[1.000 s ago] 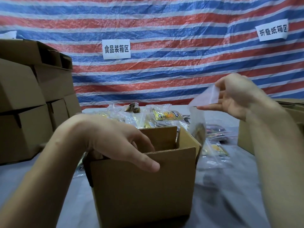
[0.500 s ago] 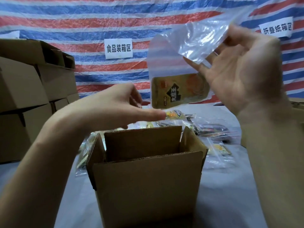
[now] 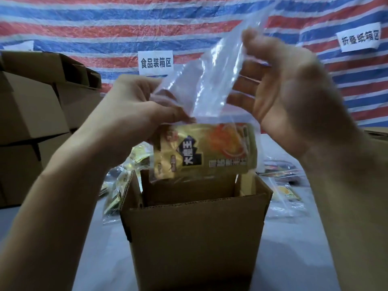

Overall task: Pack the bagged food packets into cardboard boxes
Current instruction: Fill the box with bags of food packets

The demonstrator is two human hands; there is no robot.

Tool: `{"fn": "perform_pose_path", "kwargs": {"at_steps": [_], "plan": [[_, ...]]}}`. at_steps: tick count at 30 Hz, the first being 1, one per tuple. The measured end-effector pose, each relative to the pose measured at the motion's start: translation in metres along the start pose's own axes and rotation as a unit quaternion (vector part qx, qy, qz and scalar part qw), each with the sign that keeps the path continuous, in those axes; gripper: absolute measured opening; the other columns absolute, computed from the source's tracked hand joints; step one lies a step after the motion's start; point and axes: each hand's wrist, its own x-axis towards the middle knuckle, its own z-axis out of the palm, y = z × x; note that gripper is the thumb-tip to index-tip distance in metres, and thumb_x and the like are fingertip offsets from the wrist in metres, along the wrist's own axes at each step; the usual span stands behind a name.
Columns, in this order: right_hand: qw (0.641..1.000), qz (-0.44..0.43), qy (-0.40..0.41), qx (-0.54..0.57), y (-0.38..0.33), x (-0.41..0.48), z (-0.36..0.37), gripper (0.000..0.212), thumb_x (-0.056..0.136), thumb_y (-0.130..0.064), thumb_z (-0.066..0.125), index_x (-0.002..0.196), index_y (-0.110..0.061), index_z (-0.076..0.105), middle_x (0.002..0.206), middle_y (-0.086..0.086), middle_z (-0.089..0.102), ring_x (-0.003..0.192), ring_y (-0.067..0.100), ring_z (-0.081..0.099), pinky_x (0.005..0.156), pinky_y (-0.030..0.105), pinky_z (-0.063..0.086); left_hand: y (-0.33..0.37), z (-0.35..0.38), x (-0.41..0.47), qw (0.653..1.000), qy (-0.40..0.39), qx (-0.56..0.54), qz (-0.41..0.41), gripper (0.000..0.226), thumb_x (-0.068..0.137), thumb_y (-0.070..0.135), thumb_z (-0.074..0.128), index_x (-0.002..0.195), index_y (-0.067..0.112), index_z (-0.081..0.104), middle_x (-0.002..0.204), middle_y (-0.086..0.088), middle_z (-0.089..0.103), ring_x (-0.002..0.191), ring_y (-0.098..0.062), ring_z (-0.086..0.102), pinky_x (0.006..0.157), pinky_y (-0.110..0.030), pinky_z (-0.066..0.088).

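Below left hand (image 3: 134, 114) and right hand (image 3: 294, 97) pinching its slick film, the clear-bagged yellow food packet (image 3: 206, 152) could slip past the brown cardboard box (image 3: 195, 238).

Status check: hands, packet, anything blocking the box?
Holding: left hand pinches bagged packet at its side, right hand holds its top. Packet hangs over open box, not in yet. Box mouth unobstructed.

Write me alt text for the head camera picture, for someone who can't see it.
The left hand and right hand hold a clear plastic bag, a yellow food packet inside, above an open cardboard box. More bagged packets lie on the table behind; stacked boxes stand at left before a striped tarp.
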Motion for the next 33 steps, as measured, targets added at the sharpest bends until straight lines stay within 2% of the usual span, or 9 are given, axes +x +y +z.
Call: {"fn": "perform_pose_path", "kwargs": {"at_steps": [2, 5, 9, 12, 16, 18, 23, 27, 33], "plan": [[0.991, -0.038, 0.035, -0.122, 0.001, 0.002, 0.0, 0.03, 0.095, -0.037, 0.062, 0.098, -0.007, 0.065, 0.096, 0.005, 0.074, 0.087, 0.022, 0.075, 0.067, 0.029, 0.056, -0.001, -0.001, 0.0, 1.0, -0.003, 0.012, -0.01, 0.005, 0.08, 0.004, 0.076, 0.077, 0.008, 0.077, 0.072, -0.009, 0.076, 0.056, -0.018, 0.071, 0.045, -0.024, 0.055], [0.965, -0.084, 0.093, -0.231, 0.004, 0.004, -0.011, 0.036, 0.08, -0.05, 0.077, 0.085, -0.017, 0.065, 0.088, 0.002, 0.074, 0.084, 0.012, 0.072, 0.073, 0.027, 0.054, -0.003, -0.005, 0.003, 0.999, 0.008, 0.03, -0.019, 0.013, 0.085, 0.004, 0.076, 0.079, 0.015, 0.079, 0.074, -0.007, 0.077, 0.058, -0.018, 0.072, 0.048, -0.026, 0.056], [0.957, -0.036, 0.06, -0.282, 0.009, 0.01, -0.043, 0.075, 0.049, -0.066, 0.089, 0.108, -0.028, 0.063, 0.125, 0.0, 0.067, 0.121, 0.015, 0.062, 0.106, 0.041, 0.049, -0.005, -0.011, 0.004, 0.997, -0.026, 0.048, -0.046, 0.013, 0.085, 0.003, 0.075, 0.086, 0.015, 0.079, 0.077, -0.01, 0.078, 0.057, -0.021, 0.073, 0.043, -0.027, 0.055], [0.962, 0.024, -0.033, -0.271, 0.011, 0.01, -0.061, 0.102, 0.043, -0.064, 0.093, 0.131, -0.028, 0.056, 0.145, 0.001, 0.056, 0.137, 0.019, 0.05, 0.116, 0.047, 0.039, -0.009, -0.01, 0.005, 0.994, -0.055, 0.071, -0.064, 0.011, 0.083, 0.003, 0.077, 0.087, 0.013, 0.08, 0.075, -0.011, 0.077, 0.048, -0.012, 0.066, 0.041, -0.022, 0.051], [0.962, 0.088, -0.096, -0.239, 0.015, 0.004, -0.064, 0.085, 0.057, -0.019, 0.093, 0.132, -0.012, 0.056, 0.132, 0.006, 0.065, 0.115, 0.024, 0.069, 0.093, 0.037, 0.058, -0.015, -0.006, 0.01, 0.992, -0.053, 0.086, -0.074, 0.01, 0.081, 0.005, 0.08, 0.086, 0.013, 0.079, 0.083, -0.016, 0.077, 0.058, -0.018, 0.067, 0.058, -0.031, 0.055], [0.957, 0.092, -0.071, -0.267, 0.018, 0.004, -0.058, 0.074, 0.057, -0.013, 0.088, 0.126, -0.009, 0.06, 0.12, 0.011, 0.07, 0.101, 0.026, 0.074, 0.085, 0.037, 0.062, -0.019, -0.003, 0.012, 0.99, -0.063, 0.091, -0.086, 0.016, 0.076, 0.001, 0.082, 0.089, 0.012, 0.08, 0.082, -0.011, 0.078, 0.066, -0.019, 0.073, 0.061, -0.031, 0.057], [0.938, 0.102, -0.056, -0.325, 0.025, 0.004, -0.05, 0.022, 0.07, 0.013, 0.08, 0.083, 0.006, 0.064, 0.085, 0.015, 0.077, 0.083, 0.027, 0.076, 0.079, 0.039, 0.062, -0.028, -0.003, 0.014, 0.977, -0.093, 0.166, -0.102, 0.01, 0.08, 0.007, 0.083, 0.085, 0.014, 0.078, 0.081, -0.004, 0.078, 0.08, -0.022, 0.074, 0.078, -0.034, 0.056], [0.937, 0.109, -0.045, -0.329, 0.025, 0.004, -0.055, 0.025, 0.072, 0.014, 0.078, 0.073, -0.001, 0.059, 0.082, 0.014, 0.076, 0.074, 0.017, 0.074, 0.065, 0.027, 0.061, -0.025, -0.014, 0.013, 0.981, -0.09, 0.117, -0.129, 0.011, 0.073, 0.02, 0.083, 0.08, 0.013, 0.079, 0.08, -0.009, 0.078, 0.071, -0.021, 0.076, 0.065, -0.028, 0.061], [0.933, 0.143, -0.096, -0.315, 0.015, 0.003, -0.059, 0.046, 0.06, -0.015, 0.085, 0.101, -0.005, 0.067, 0.09, 0.008, 0.078, 0.082, 0.023, 0.076, 0.067, 0.031, 0.063, -0.017, -0.023, 0.011, 0.97, -0.137, 0.116, -0.162, 0.026, 0.071, 0.03, 0.074, 0.085, 0.009, 0.074, 0.086, -0.011, 0.079, 0.078, -0.028, 0.077, 0.066, -0.031, 0.063]]}}
